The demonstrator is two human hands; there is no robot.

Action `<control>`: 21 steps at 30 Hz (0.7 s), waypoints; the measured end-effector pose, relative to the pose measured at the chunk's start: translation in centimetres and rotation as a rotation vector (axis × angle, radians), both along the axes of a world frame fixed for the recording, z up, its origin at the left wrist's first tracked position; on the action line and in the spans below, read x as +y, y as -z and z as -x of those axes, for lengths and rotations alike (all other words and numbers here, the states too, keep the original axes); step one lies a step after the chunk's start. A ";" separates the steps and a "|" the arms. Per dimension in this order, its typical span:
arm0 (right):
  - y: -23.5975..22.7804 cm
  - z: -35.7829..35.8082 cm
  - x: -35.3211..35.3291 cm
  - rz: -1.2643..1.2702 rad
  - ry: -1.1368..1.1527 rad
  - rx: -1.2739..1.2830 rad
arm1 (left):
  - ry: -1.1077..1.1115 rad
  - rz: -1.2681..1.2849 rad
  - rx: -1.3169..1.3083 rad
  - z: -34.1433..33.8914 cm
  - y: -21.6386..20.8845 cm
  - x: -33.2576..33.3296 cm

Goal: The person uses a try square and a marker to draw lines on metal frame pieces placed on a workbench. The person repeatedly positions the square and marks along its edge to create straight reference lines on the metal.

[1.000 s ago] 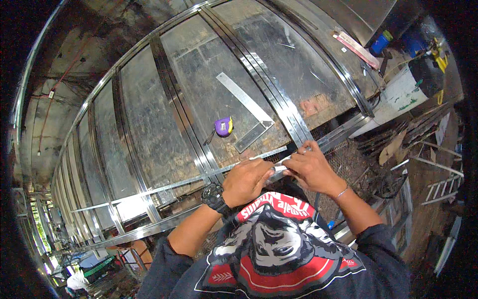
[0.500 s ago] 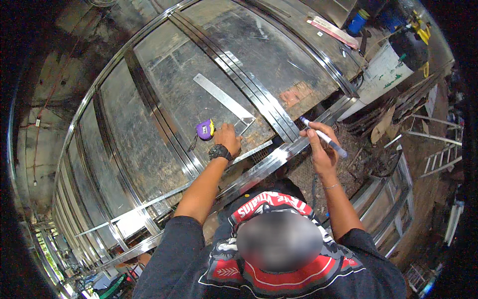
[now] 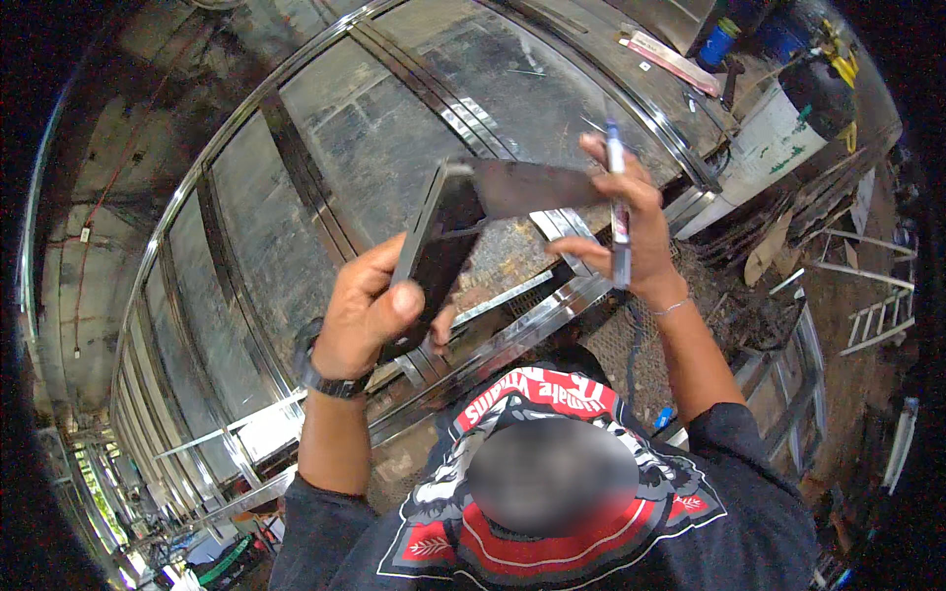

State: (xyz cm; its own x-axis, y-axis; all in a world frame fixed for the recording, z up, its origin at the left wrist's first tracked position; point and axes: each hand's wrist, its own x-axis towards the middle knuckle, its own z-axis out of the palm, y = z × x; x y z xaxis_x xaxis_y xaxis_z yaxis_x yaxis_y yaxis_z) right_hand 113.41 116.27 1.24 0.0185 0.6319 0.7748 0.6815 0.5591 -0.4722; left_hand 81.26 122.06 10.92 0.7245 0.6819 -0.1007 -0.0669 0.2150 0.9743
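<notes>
My left hand (image 3: 370, 310) grips the thick, dark handle of a metal try square (image 3: 537, 187), lifted above the metal frame. The blade points right, its far end reaching the fingers of my right hand (image 3: 641, 222); contact there is unclear. A white marker with a blue end (image 3: 618, 187) stands nearly upright in my right hand, with the thumb stretched away from it. Below lies a shiny metal frame (image 3: 557, 305) of long bars and cross rails, resting on a dark, worn worktop (image 3: 340, 153). The purple tape measure is out of sight, probably behind my left hand.
A long red-and-white box (image 3: 670, 64) lies at the far right of the worktop, near a blue container (image 3: 719, 44). A white drum-like piece (image 3: 774, 138) stands beyond the right edge. Scrap and a white ladder-like frame (image 3: 877, 295) are on the floor at right.
My left hand has picked the try square up off the worktop and raised it. My right hand has moved up and inward with the marker, which has turned from slanted to nearly upright.
</notes>
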 end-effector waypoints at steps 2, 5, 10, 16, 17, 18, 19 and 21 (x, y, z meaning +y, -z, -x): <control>0.3 -0.5 -1.8 0.012 0.120 -0.125 | 0.202 0.191 -0.103 0.6 2.5 1.5; 0.7 0.4 -6.2 0.269 0.214 -0.080 | -0.003 0.573 -0.191 -1.3 9.2 2.4; 6.1 1.7 -14.7 0.670 0.474 0.110 | 0.123 -0.603 0.722 -2.8 31.4 4.0; 8.5 3.5 -21.5 0.820 0.670 0.212 | 0.535 -0.471 0.736 -7.0 34.2 2.5; 8.7 3.7 -22.0 0.814 0.674 0.197 | 0.578 -0.279 0.656 -7.2 33.3 3.0; 8.9 3.8 -22.2 0.808 0.669 0.182 | 0.609 -0.085 0.582 -7.2 31.8 3.5; 8.8 3.9 -22.3 0.810 0.620 0.181 | 0.590 0.147 0.563 -7.4 29.6 3.8; 8.8 4.6 -21.5 0.828 0.563 0.170 | 0.456 0.512 0.513 -7.2 26.6 4.3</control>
